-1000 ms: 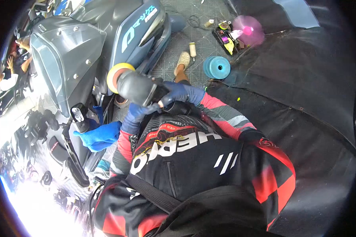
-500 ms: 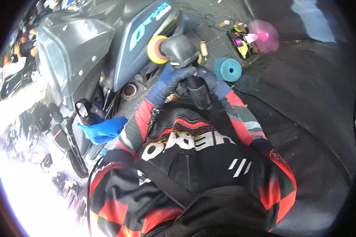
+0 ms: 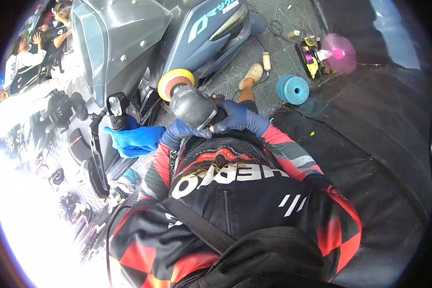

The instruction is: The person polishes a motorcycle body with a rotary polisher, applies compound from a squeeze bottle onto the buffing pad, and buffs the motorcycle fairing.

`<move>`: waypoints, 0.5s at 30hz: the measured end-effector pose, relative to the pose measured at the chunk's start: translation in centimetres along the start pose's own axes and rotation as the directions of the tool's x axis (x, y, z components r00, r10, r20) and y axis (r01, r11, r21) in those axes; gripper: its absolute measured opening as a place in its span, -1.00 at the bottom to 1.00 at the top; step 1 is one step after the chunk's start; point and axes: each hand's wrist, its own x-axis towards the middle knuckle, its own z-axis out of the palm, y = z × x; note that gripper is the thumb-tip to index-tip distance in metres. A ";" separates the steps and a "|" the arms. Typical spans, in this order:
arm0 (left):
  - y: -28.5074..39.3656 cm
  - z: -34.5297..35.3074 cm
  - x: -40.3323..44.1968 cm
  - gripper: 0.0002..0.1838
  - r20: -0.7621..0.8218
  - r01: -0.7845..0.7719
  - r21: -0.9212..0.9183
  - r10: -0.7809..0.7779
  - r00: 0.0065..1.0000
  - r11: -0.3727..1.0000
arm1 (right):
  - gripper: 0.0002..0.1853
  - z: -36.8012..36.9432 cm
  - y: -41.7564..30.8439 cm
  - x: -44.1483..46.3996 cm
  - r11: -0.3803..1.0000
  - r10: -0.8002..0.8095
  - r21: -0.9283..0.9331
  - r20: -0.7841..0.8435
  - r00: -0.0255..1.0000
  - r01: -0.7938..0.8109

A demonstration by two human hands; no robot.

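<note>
Both of my hands, in dark blue gloves with bare fingertips, grip a black polisher. My left hand wraps its underside on the image's left, and my right hand holds it from the other side. The polisher's round yellow and orange pad points up and left, close to the lower edge of a grey-blue motorcycle fairing. Whether the pad touches the fairing I cannot tell. A blue cloth hangs over the handlebar area beside my left forearm.
A turquoise round container stands on the grey mat to the right. Beyond it are a black tray with small items and a spinning pink fan. A cream bottle lies near a beige clog. People sit at the upper left.
The polisher swung rightward and upright in my hands, then came back left, tilted toward the fairing. The view has shifted, so the motorcycle and mat items appear further right.
</note>
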 end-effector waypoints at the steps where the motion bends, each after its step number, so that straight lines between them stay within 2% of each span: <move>1: -0.3 -0.1 0.5 -0.10 0.013 -0.049 0.010 0.049 0.999 0.999 | -0.18 -0.4 1.7 0.2 1.000 0.008 -0.002 -0.012 1.000 -0.008; 2: -0.4 -0.1 1.2 -0.11 0.027 -0.098 0.018 0.098 0.995 0.995 | -0.18 -0.8 2.6 0.3 1.000 0.016 -0.004 -0.025 1.000 -0.016; 3: -0.3 -0.1 2.0 -0.11 0.041 -0.146 0.027 0.145 0.989 0.989 | -0.15 -0.9 0.0 -0.6 0.992 0.008 0.123 -0.035 0.999 -0.004; 4: 4.7 0.5 4.0 -0.11 -0.028 0.457 -0.479 -0.533 0.845 0.750 | -0.15 -1.7 1.1 -0.9 0.992 0.010 0.124 -0.035 0.999 -0.006; 6: 4.1 0.2 7.2 -0.07 0.079 0.575 -0.382 -0.594 0.800 0.723 | -0.14 -3.8 3.3 -1.5 0.961 -0.014 0.274 -0.135 0.991 0.051; 7: 3.8 0.9 9.0 -0.09 0.019 0.490 -0.507 -0.560 0.829 0.709 | -0.14 -5.0 3.8 -2.1 0.955 -0.009 0.291 -0.159 0.987 0.056; 8: 3.6 1.1 10.6 -0.09 0.026 0.496 -0.508 -0.563 0.826 0.705 | -0.14 -6.4 4.1 -2.5 0.953 -0.007 0.298 -0.164 0.987 0.056; 10: 3.3 1.3 13.6 -0.14 0.028 0.579 -0.491 -0.652 0.757 0.651 | -0.16 -8.9 4.9 -3.0 0.984 -0.065 0.147 -0.237 0.969 0.102; 11: 3.1 1.8 15.1 -0.25 -0.035 0.484 -0.574 -0.611 0.791 0.660 | -0.21 -9.4 3.5 -3.5 0.946 -0.101 0.273 -0.266 0.959 0.175; 12: 3.1 1.8 16.6 -0.25 -0.024 0.493 -0.573 -0.615 0.788 0.655 | -0.21 -10.1 2.7 -4.0 0.943 -0.100 0.282 -0.274 0.957 0.179; 14: 3.2 1.7 19.2 -0.36 -0.050 0.519 -0.582 -0.664 0.746 0.626 | -0.29 -12.2 2.0 -4.9 0.869 0.136 0.492 -0.344 0.929 0.055; 15: 3.2 2.1 20.1 -0.45 -0.074 0.484 -0.624 -0.663 0.745 0.613 | -0.36 -13.8 2.9 -4.9 0.851 0.149 0.525 -0.280 0.948 0.021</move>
